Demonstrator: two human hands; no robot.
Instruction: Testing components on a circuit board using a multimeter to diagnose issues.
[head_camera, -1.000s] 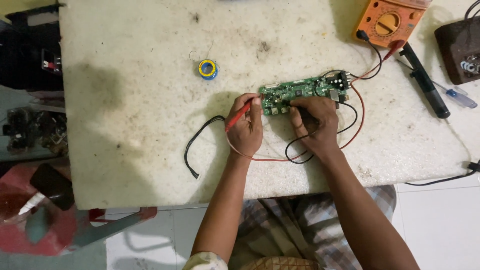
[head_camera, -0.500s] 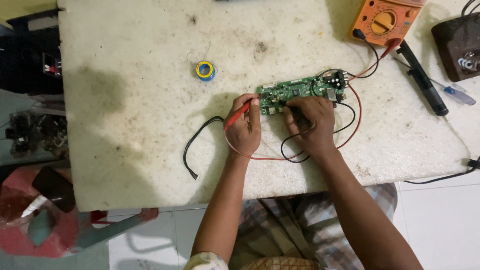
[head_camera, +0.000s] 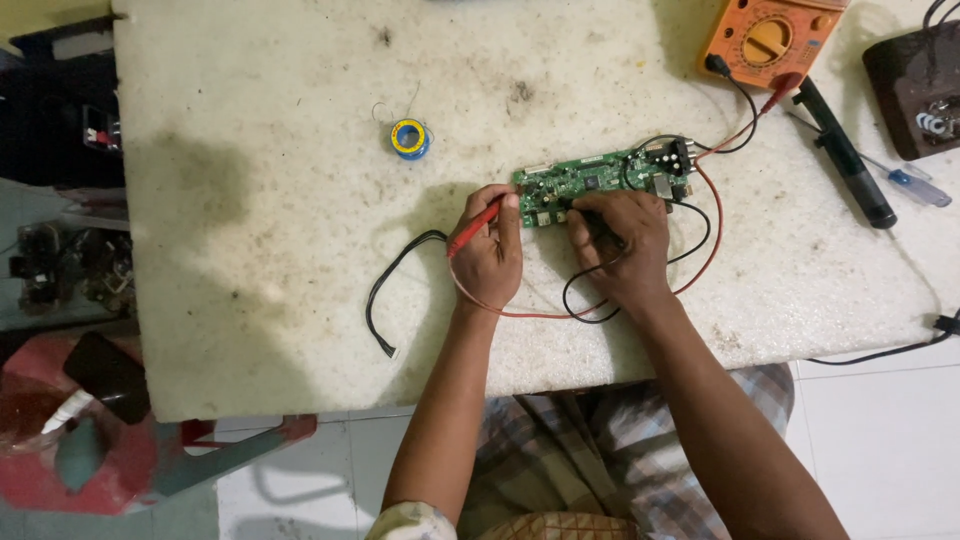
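A worn white stone tabletop (head_camera: 260, 220) carries a green circuit board (head_camera: 600, 180) under both hands — a solder spool (head_camera: 409, 138) beyond the left hand, an orange multimeter (head_camera: 768, 38) and black tool (head_camera: 843, 155) past the right.

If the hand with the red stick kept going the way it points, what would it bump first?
Probably the green circuit board. The left hand aims its red probe up and right, and the board's left edge lies right at the tip.
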